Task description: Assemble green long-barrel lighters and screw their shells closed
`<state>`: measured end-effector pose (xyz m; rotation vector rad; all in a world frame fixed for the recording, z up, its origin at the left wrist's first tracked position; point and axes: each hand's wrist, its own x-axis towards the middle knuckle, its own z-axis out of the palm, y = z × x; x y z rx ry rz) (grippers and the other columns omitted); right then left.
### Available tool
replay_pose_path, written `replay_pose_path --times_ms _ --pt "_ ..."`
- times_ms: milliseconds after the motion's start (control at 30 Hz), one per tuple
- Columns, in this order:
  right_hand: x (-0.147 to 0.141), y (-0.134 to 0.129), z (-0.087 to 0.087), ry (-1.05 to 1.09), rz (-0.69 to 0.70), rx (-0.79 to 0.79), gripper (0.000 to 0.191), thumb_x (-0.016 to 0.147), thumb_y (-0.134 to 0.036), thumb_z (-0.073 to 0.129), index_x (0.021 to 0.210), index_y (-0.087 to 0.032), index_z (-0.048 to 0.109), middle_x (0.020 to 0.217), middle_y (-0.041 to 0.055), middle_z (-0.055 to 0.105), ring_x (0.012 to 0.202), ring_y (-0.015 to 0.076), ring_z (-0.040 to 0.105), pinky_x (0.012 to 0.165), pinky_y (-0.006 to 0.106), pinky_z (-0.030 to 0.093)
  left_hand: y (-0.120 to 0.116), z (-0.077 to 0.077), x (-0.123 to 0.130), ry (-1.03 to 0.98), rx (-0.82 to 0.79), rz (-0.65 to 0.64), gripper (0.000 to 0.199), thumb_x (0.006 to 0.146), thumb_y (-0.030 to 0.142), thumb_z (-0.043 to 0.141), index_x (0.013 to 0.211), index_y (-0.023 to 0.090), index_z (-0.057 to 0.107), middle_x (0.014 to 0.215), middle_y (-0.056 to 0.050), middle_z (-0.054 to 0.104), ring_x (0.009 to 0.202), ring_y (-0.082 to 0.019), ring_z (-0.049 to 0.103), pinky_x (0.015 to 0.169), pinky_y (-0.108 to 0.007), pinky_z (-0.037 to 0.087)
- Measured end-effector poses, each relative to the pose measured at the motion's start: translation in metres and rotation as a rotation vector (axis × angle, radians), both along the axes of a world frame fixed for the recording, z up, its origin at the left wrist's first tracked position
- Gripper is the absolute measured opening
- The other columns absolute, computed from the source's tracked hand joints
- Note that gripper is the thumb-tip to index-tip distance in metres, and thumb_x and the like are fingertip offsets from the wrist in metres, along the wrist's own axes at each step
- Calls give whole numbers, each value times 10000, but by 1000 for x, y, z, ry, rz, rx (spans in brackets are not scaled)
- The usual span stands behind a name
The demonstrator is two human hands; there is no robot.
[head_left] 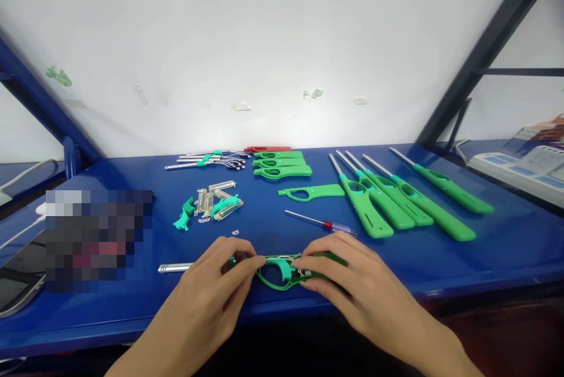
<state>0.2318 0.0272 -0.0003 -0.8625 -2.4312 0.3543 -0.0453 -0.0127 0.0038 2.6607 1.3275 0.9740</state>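
A half-assembled green gas lighter (281,286) lies near the table's front edge, its metal tube (174,268) pointing left. Inside its open shell sit a teal trigger (286,270) and some pale wires. My left hand (215,283) is closed round the neck of the lighter, thumb and index fingertip by the trigger's left end. With fingertips pressed together at the wires, my right hand (352,277) grips the handle side and hides most of it. A screwdriver (328,225) with a red and clear handle lies just behind my right hand.
Several finished green lighters (365,209) lie at the right. Loose handle shells (282,172), metal tubes with wires (198,161), clear tanks (222,186) and teal triggers (184,215) are spread behind. A blurred-out object (97,242) is at the left, beside a tablet-like device (24,277).
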Motion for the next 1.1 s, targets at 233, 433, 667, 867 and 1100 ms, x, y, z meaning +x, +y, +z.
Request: replay_pose_path --times_ms 233,433,667,867,1100 --pt "-1 -1 0 35 -43 26 282 1110 -315 567 1385 -374 557 1278 24 677 1184 243 669 1176 560 446 14 15 -14 30 181 239 220 1084 215 566 1265 249 687 1204 -48 663 1082 -203 656 984 -336 510" --pt "-2 -1 -1 83 -86 49 305 1119 -310 529 1417 -377 515 1303 40 677 1218 258 677 1148 587 493 52 39 -35 243 81 541 230 1043 337 575 1049 224 776 1060 -66 731 974 -288 638 771 -402 524" --pt "-3 -1 -2 79 -83 49 266 1127 -294 500 1382 -361 534 1294 46 677 1201 255 686 1140 606 505 58 46 -23 420 -96 729 257 1027 372 588 1036 225 798 1030 -90 732 1036 -351 670 685 -407 525" --pt "-4 -2 -1 86 -88 49 251 1117 -279 516 1351 -335 587 1262 48 691 1172 261 692 1122 587 517 59 41 -24 467 -169 740 265 1017 339 564 1011 206 793 1063 -118 746 1031 -363 690 633 -386 503" --pt "-4 2 7 304 -147 47 201 1091 -238 541 1220 -298 683 1151 51 730 1084 225 710 917 364 592 44 44 -30 353 -130 667 280 1033 394 495 1075 239 724 1043 -94 753 929 -317 713 662 -364 510"
